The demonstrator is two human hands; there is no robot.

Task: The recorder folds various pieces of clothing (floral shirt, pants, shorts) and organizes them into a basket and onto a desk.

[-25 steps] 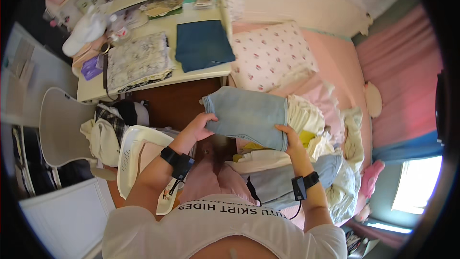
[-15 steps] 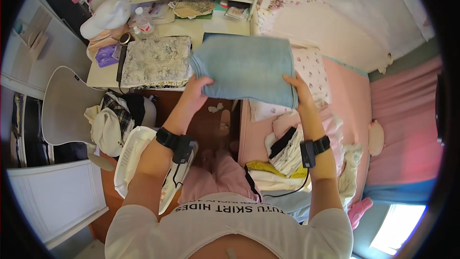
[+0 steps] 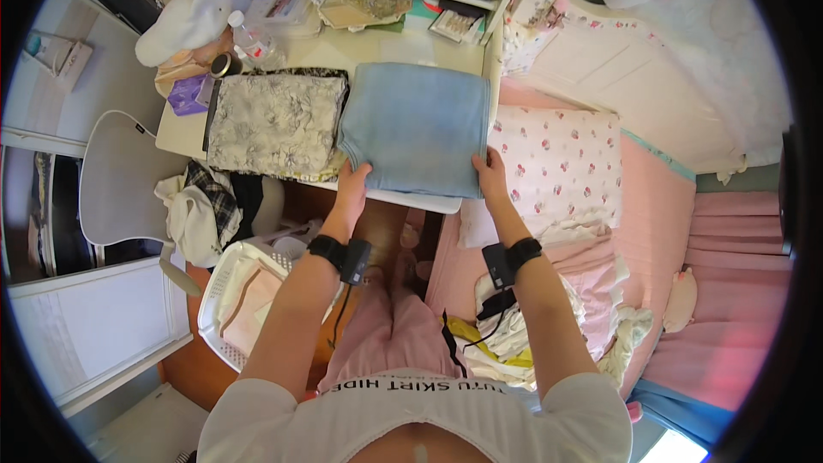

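Left hand (image 3: 352, 184) and right hand (image 3: 490, 170) each grasp the near edge of a folded blue cloth (image 3: 417, 126), lying flat on the desk (image 3: 377, 47) beside a patterned folded fabric (image 3: 276, 123).

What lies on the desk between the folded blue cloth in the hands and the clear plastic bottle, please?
In the head view, a folded grey-and-white patterned cloth lies between the folded blue cloth and the plastic bottle, its right edge against the blue cloth.

Cream wooden surface (image 3: 377, 47) carries folded light-blue fabric (image 3: 417, 126), beside it, touching, a folded grey floral-print cloth (image 3: 276, 123); clear plastic bottle (image 3: 249, 37) behind.
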